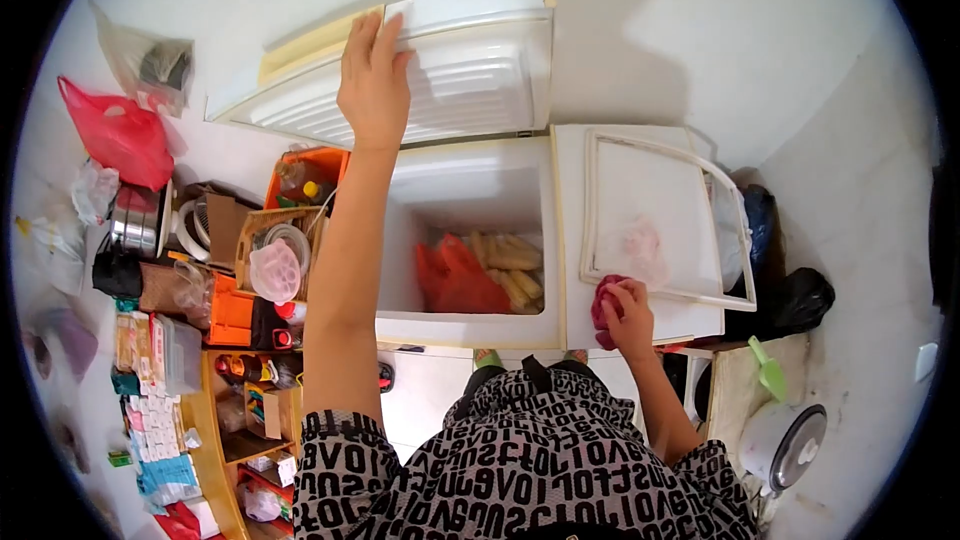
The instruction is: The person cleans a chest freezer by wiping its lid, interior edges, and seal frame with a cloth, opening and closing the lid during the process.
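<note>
My left hand [375,90] reaches up in front of the raised white freezer lid [470,70], fingers stretched out with their tips by its upper edge. Whether they press on the lid I cannot tell. My right hand [630,320] is closed around a bunched dark-pink cloth [604,312], resting on the freezer's shut right side beside a white lid frame [590,200]. Below my left arm, the open freezer compartment [470,165] contains a red plastic bag [455,275] and several pale yellowish packs [515,260].
Shelves [215,410] crowded with boxes and bottles stand on the left, under an orange crate [325,165] and a hanging red bag [120,135]. On the right are black bags [795,300], a green scoop [768,370] and a white rice cooker [775,440].
</note>
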`<action>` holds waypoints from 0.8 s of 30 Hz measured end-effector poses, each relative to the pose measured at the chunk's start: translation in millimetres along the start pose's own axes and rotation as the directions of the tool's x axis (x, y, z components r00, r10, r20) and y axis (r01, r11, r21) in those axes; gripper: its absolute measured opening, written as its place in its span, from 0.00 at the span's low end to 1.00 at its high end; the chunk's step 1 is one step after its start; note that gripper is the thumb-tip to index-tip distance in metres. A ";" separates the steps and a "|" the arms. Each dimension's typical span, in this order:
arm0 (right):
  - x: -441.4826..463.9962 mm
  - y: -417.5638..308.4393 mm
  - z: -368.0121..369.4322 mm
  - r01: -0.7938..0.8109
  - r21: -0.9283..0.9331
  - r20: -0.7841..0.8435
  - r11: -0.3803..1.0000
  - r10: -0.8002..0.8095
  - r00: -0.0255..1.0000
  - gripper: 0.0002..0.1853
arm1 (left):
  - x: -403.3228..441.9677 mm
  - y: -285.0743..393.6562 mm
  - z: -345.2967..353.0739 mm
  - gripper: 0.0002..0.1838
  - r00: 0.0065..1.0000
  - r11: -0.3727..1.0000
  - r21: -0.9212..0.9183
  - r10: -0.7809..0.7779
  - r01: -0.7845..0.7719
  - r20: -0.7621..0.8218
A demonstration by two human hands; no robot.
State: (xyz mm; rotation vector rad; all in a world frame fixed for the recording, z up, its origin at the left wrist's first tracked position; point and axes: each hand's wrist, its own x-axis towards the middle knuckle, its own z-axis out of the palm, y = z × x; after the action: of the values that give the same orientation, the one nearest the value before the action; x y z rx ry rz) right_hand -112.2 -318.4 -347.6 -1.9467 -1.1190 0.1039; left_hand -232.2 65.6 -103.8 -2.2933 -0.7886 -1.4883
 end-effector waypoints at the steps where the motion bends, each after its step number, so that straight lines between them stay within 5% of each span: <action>1: -4.0 2.4 5.4 -0.041 0.019 0.048 0.999 0.040 0.998 0.15 | -3.6 -1.1 2.3 0.22 0.997 0.993 0.094 0.076 -0.073 -0.029; 6: -20.3 12.2 20.5 -0.057 -0.052 0.127 0.997 0.063 0.990 0.15 | -14.7 0.0 10.3 0.16 0.972 0.964 0.189 0.210 -0.188 -0.106; 8: -21.3 13.2 22.7 -0.034 -0.064 0.097 0.997 0.040 0.995 0.13 | -11.6 6.5 12.1 0.12 0.975 0.993 0.054 0.115 -0.107 -0.192; 24: -15.2 13.9 27.2 -0.029 -0.036 0.101 0.999 0.033 0.994 0.10 | -5.4 13.2 11.6 0.11 0.966 0.995 0.026 -0.084 0.093 -0.244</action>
State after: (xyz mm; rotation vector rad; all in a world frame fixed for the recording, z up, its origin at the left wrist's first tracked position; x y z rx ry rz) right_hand -124.2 -315.3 -379.3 -2.0093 -1.1635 0.2037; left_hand -217.5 59.5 -113.0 -2.0216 -0.8486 -1.7366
